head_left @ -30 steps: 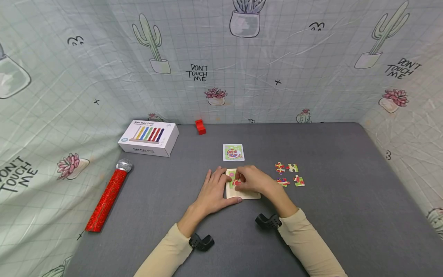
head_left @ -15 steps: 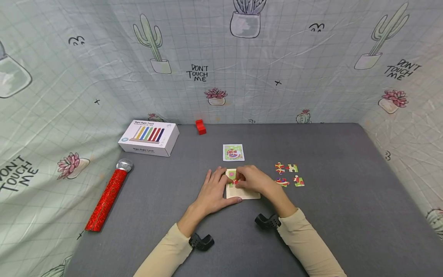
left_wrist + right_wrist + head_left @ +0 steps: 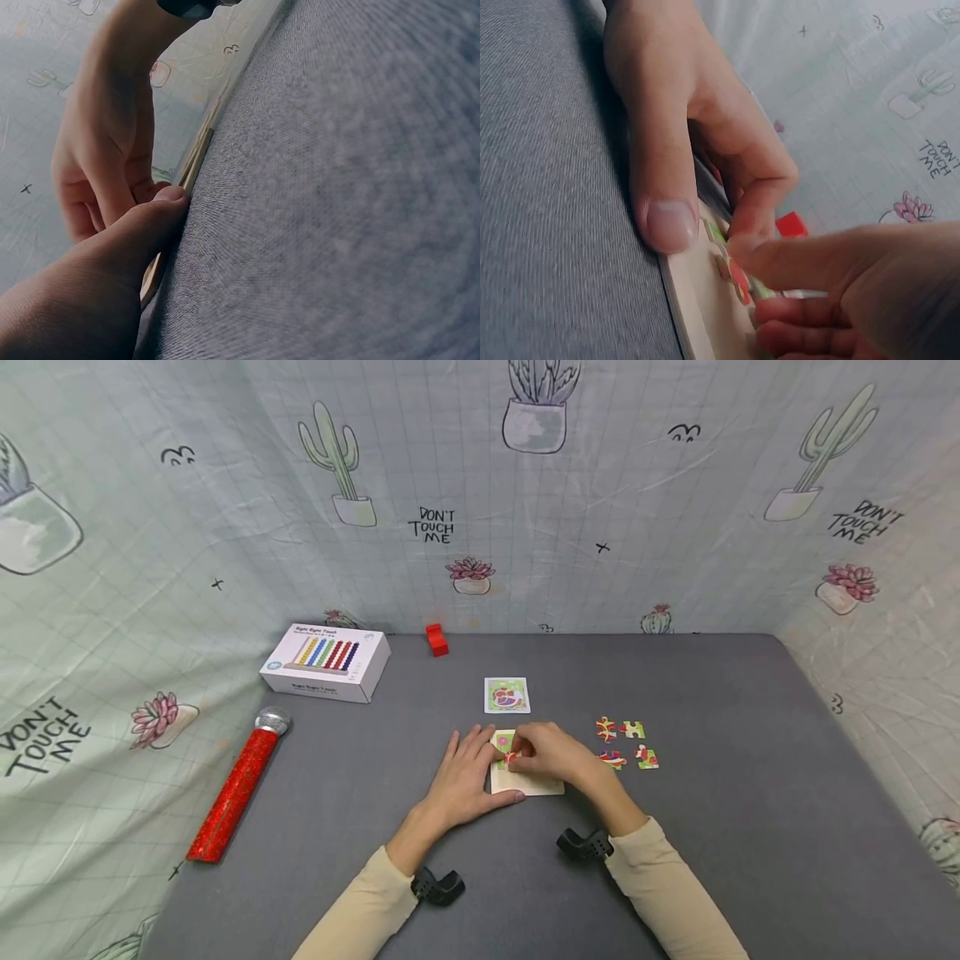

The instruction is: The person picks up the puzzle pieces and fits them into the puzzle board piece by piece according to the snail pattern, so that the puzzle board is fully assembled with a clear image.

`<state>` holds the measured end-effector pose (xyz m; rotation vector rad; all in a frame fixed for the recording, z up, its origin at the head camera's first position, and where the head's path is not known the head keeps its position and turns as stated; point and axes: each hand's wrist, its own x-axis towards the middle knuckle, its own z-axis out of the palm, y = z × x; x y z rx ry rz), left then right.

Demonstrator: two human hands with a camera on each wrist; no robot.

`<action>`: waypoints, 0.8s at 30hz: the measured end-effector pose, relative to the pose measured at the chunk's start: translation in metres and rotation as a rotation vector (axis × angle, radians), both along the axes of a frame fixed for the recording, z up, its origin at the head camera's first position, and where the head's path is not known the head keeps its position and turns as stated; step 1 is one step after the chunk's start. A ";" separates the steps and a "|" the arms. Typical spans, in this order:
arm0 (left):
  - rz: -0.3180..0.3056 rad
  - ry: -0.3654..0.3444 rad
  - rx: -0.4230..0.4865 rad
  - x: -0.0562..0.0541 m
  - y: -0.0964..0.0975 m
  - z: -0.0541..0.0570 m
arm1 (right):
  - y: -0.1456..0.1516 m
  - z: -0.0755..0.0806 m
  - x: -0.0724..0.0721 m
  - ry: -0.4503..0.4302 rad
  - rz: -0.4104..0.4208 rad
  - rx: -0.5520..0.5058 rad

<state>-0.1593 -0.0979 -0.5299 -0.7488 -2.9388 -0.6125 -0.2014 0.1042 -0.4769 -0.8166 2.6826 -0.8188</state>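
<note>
My left hand (image 3: 465, 777) holds the small pale puzzle board (image 3: 536, 785) at its left side, thumb along the near edge. In the right wrist view, that hand's index finger is bent over the board onto a piece. My right hand (image 3: 553, 755) pinches a red and green puzzle piece (image 3: 739, 282) between thumb and fingers, low over the board and partly tilted. Green printed puzzle with a pink spot shows at the board's upper left; the fingers cover much of it. Several loose puzzle pieces (image 3: 646, 757) lie right of the board.
A square picture card (image 3: 506, 696) lies behind the board. Farther back left stand a white box (image 3: 322, 662) with a bead-frame picture and a red block (image 3: 437, 640). A glittery red microphone (image 3: 238, 789) lies at the left edge of the grey table (image 3: 712, 802).
The head view has tilted up slightly. Both hands stay at the board; the right fingers have shifted only a little with the piece, and the loose pieces have not moved.
</note>
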 end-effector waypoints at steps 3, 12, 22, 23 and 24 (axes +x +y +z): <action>0.002 0.003 -0.001 0.000 0.000 0.000 | 0.006 0.001 0.002 0.046 0.010 -0.033; 0.006 -0.006 -0.007 0.001 0.001 0.001 | 0.041 0.016 0.007 0.134 -0.091 -0.026; 0.011 -0.016 -0.011 0.001 0.001 0.000 | 0.086 0.011 0.004 0.107 -0.207 -0.051; 0.010 -0.011 -0.006 0.001 0.001 0.000 | 0.091 0.010 0.003 0.106 -0.211 -0.056; 0.010 -0.008 -0.004 0.001 0.001 0.000 | 0.095 0.010 0.002 0.108 -0.217 -0.060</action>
